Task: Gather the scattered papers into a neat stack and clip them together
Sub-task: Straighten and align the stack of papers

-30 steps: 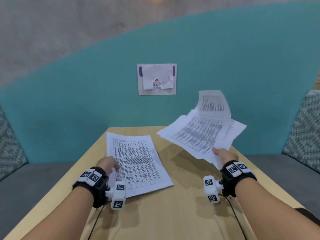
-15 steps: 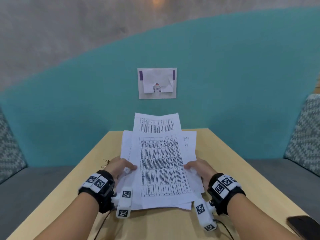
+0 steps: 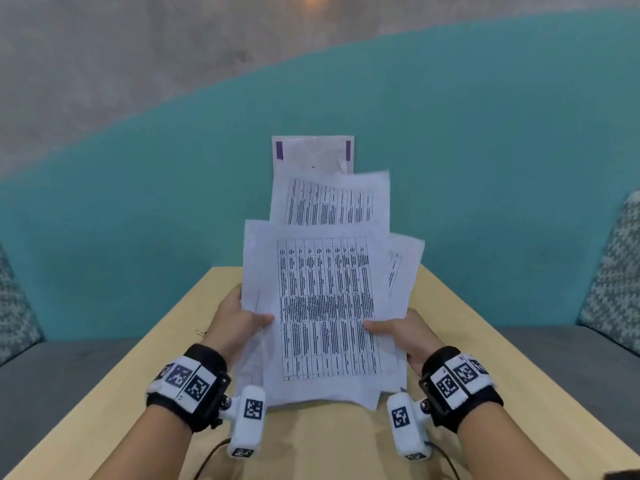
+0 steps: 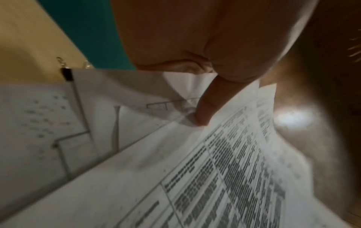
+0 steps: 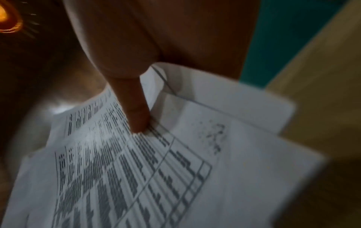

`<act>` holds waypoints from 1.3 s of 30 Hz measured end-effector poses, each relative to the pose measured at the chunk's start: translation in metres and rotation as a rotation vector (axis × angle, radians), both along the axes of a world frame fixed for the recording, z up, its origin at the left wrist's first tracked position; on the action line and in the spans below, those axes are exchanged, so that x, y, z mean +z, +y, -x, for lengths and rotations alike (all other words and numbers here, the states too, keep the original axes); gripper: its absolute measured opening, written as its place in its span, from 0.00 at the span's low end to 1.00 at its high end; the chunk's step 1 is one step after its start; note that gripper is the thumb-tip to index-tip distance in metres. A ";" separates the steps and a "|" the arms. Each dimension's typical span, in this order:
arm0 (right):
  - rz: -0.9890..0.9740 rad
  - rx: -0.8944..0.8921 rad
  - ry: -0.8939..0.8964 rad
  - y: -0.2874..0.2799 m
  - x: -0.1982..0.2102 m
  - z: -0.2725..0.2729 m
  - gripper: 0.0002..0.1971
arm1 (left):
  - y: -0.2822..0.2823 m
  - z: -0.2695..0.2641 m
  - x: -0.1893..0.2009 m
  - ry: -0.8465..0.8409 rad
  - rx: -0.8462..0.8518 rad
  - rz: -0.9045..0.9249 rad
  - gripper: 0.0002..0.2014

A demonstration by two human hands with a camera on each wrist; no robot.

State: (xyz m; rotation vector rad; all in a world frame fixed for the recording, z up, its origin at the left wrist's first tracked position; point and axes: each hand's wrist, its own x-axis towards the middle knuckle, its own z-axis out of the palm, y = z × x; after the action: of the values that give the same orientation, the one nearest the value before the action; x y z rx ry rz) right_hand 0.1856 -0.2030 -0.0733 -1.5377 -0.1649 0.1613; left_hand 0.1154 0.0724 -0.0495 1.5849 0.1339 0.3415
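Several white printed papers (image 3: pixel 325 306) are held up nearly upright over the wooden table (image 3: pixel 166 358), fanned unevenly, with one sheet sticking out at the top and another at the right. My left hand (image 3: pixel 239 320) grips their left edge, thumb on the front sheet. My right hand (image 3: pixel 401 332) grips the right edge the same way. The left wrist view shows the left thumb (image 4: pixel 207 111) pressing the papers (image 4: pixel 175 169). The right wrist view shows the right thumb (image 5: pixel 136 114) on the papers (image 5: pixel 156 169). A black binder clip (image 3: pixel 200 332) lies on the table left of my left hand, also the binder clip (image 4: pixel 67 74).
A teal wall (image 3: pixel 138 220) stands behind the table with a white notice (image 3: pixel 311 152) taped to it. Grey sofa seats with patterned cushions (image 3: pixel 613 271) flank the table on both sides. A dark object (image 3: pixel 623 474) peeks in at the bottom right corner.
My right hand carried its loose sheets over onto the left pile. Both hands then lifted the combined papers off the table and tilted them upright.
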 end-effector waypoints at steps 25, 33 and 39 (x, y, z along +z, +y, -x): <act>-0.120 -0.118 -0.232 0.011 0.013 -0.023 0.14 | -0.003 -0.032 -0.011 -0.124 0.097 0.033 0.20; -0.070 -0.199 -0.245 0.007 0.011 -0.025 0.14 | 0.003 -0.027 -0.006 -0.086 0.109 0.031 0.13; -0.016 -0.346 -0.231 0.014 0.013 -0.023 0.38 | 0.006 -0.028 0.000 -0.106 0.204 0.281 0.16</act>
State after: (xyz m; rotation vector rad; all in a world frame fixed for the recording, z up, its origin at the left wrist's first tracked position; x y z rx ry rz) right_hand 0.2083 -0.1892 -0.0603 -1.5418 -0.0792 -0.2919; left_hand 0.1435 0.0780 -0.0490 1.2754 0.2517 0.5411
